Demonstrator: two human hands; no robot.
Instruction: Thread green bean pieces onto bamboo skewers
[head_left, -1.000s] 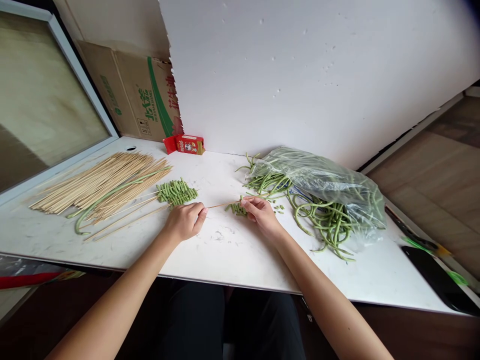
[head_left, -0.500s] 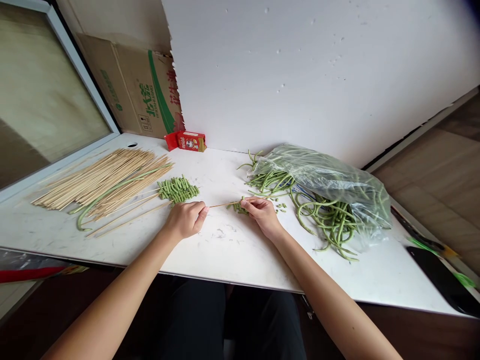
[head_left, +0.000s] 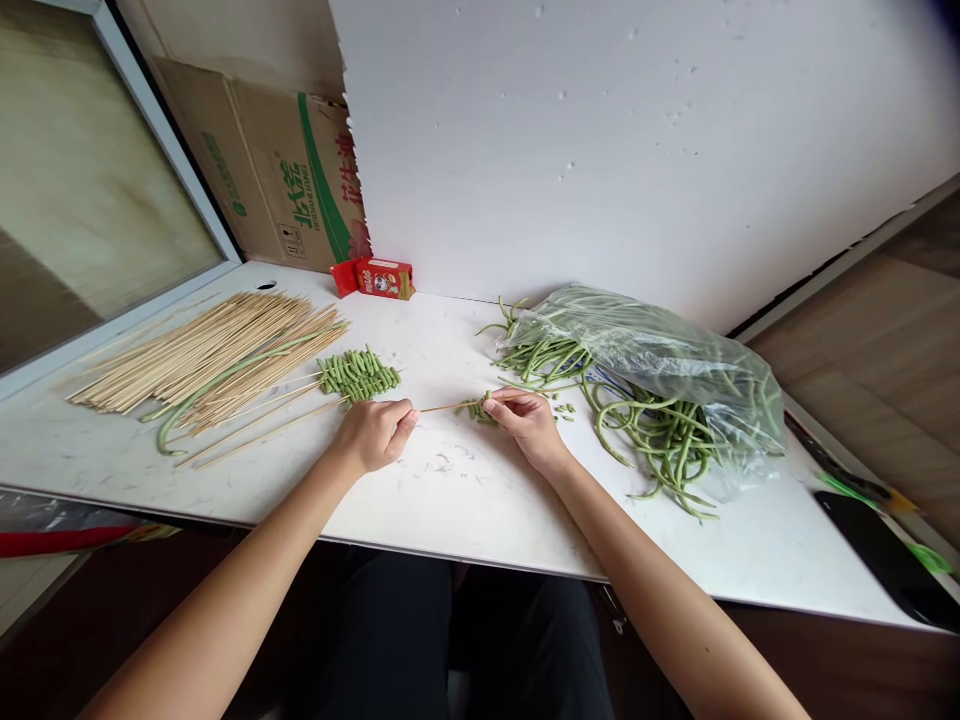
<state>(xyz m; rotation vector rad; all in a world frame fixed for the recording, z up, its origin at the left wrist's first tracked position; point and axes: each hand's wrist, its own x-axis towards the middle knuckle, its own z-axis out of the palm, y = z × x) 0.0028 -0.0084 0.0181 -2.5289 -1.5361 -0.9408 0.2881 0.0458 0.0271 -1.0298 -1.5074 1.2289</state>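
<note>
My left hand [head_left: 375,434] is closed around a thin bamboo skewer [head_left: 444,408] that points right. At the skewer's other end my right hand [head_left: 525,425] pinches a short piece of green bean [head_left: 487,397]; its fingers partly hide the tip. More cut bean pieces [head_left: 475,411] lie beside and under the right fingertips, and a few small ones [head_left: 564,409] lie to the right. Just beyond my left hand, skewers threaded with rows of bean pieces [head_left: 360,373] lie side by side on the white table [head_left: 450,510].
Many bare skewers [head_left: 202,350] lie at left, with a long bean [head_left: 217,380] across them. A clear plastic bag [head_left: 652,340] of long beans is at right, loose beans [head_left: 667,440] before it. Behind are a red box [head_left: 386,279] and a carton [head_left: 262,180]; a black phone [head_left: 885,555] lies far right.
Both hands stay nearly in place, the skewer still between them. The whole view has shifted very slightly; nothing is clearly taken up or let go.
</note>
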